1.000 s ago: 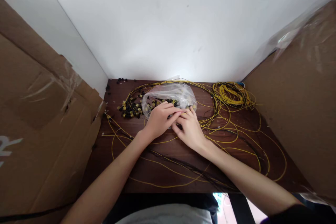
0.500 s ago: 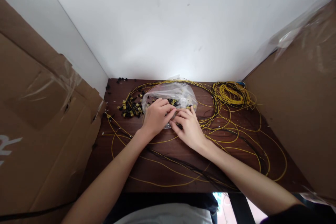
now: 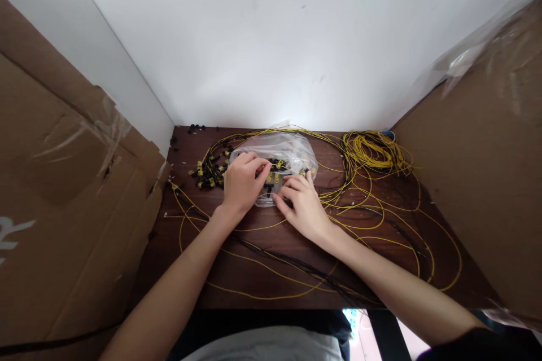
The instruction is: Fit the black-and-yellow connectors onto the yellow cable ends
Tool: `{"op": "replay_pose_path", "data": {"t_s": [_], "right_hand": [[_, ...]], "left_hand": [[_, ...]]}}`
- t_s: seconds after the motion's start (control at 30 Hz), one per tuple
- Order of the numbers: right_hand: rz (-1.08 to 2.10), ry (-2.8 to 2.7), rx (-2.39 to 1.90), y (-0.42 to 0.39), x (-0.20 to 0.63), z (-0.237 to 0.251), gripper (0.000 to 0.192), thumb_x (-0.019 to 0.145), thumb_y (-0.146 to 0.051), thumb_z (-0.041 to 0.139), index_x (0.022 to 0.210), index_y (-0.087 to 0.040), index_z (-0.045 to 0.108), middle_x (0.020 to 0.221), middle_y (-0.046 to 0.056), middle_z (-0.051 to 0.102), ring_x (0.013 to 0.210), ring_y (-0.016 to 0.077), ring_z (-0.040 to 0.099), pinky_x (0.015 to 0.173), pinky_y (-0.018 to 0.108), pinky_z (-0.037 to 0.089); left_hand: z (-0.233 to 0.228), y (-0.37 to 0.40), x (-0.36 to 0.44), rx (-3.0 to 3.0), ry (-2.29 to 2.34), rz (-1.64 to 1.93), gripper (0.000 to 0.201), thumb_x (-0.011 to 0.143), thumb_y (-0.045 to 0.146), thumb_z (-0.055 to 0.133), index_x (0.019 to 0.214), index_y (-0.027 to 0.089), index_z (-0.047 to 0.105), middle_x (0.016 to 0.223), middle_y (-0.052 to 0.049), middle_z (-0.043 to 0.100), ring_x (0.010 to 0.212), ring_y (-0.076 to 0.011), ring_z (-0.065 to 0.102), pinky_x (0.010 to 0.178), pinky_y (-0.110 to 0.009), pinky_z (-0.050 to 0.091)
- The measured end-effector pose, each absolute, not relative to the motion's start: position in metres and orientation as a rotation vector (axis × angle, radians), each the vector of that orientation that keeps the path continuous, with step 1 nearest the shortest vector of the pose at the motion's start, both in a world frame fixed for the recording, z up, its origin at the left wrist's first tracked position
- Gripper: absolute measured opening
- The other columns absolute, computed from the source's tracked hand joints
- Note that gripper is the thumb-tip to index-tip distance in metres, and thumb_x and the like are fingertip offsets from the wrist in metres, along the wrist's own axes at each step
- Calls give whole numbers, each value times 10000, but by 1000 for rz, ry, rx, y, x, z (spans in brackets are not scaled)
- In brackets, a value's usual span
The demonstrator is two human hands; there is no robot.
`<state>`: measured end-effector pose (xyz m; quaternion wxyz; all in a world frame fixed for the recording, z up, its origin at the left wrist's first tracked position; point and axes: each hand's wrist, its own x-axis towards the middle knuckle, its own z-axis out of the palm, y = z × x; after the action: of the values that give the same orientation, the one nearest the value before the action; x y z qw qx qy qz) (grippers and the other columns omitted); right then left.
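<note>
A clear plastic bag (image 3: 271, 144) lies at the back middle of the table, with several small yellow and black connectors (image 3: 276, 177) in or on it. My left hand (image 3: 243, 180) is over the bag's left side, thumb and forefinger pinched together; what they hold, if anything, is too small to make out. Over the bag's right front my right hand (image 3: 302, 203) has its fingers curled inward. A small dark piece shows by its fingertips, and its grip is partly hidden. Left of the bag sits a cluster of yellow and black connectors (image 3: 207, 175) with wires attached.
Coiled yellow wire (image 3: 372, 152) lies at the back right. Loose yellow and black wires (image 3: 292, 262) cross the brown table (image 3: 161, 259). Cardboard walls stand on the left (image 3: 63, 180) and right (image 3: 478, 180), with a white panel (image 3: 271, 39) behind. Small black pieces (image 3: 197, 128) lie at the back left.
My left hand has moved a little left, away from the right fingertips, uncovering yellow and black connectors on the bag. The right hand stays almost where it was.
</note>
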<state>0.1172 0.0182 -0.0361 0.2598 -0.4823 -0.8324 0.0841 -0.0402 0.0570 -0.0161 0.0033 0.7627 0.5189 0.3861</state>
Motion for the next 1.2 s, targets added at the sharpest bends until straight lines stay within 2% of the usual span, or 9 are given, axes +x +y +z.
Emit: {"op": "replay_pose_path", "data": {"t_s": [0.37,0.57,0.7,0.8,0.9,1.0,1.2], "right_hand": [[219,-2268,-1308,19,117,-35,222,891,-278,467,767,-202,635,824,47,595,1001,237,521,1059,607,190],[183,-2264,-1323,16,116,-34,214,887,-333,490,797,-214,643,846,31,610,1010,221,520,1097,543,158],[204,-2163,-1262,16,117,-27,265,888,-381,492,730,-225,637,787,9,638,1014,210,525,1103,488,154],[228,-1984,-1255,22,124,-20,216,901,-295,458,783,-219,622,827,12,660,942,195,548,1026,436,276],[222,-1793,-1342,34,136,-18,177,857,-177,426,871,-195,602,882,42,657,870,202,552,854,382,373],[221,-1731,-1447,47,148,-21,239,774,-89,401,887,-175,593,902,60,638,815,204,543,779,366,374],[232,-1838,-1575,57,157,-30,265,715,-78,426,786,-186,659,874,62,617,855,238,524,775,388,352]], "left_hand": [[-15,58,-43,2360,1650,1229,179,852,232,534,752,162,664,693,-26,579,691,-150,526,656,-275,413],[-15,58,-43,2354,1625,1236,172,849,225,537,753,161,664,685,-24,576,690,-149,528,653,-272,414],[-15,58,-42,2349,1617,1228,175,852,223,531,760,161,666,683,-26,574,691,-150,528,651,-273,414],[-16,58,-42,2352,1602,1240,174,852,227,531,761,167,666,683,-24,578,687,-150,531,641,-272,410],[-17,58,-42,2355,1596,1233,176,853,233,532,762,168,668,690,-25,589,690,-151,536,634,-271,404],[-17,57,-42,2358,1592,1208,176,851,230,534,760,164,669,700,-28,595,695,-150,541,636,-269,402],[-17,57,-41,2375,1582,1201,173,854,235,533,771,167,669,705,-28,595,697,-150,544,634,-271,403]]}}
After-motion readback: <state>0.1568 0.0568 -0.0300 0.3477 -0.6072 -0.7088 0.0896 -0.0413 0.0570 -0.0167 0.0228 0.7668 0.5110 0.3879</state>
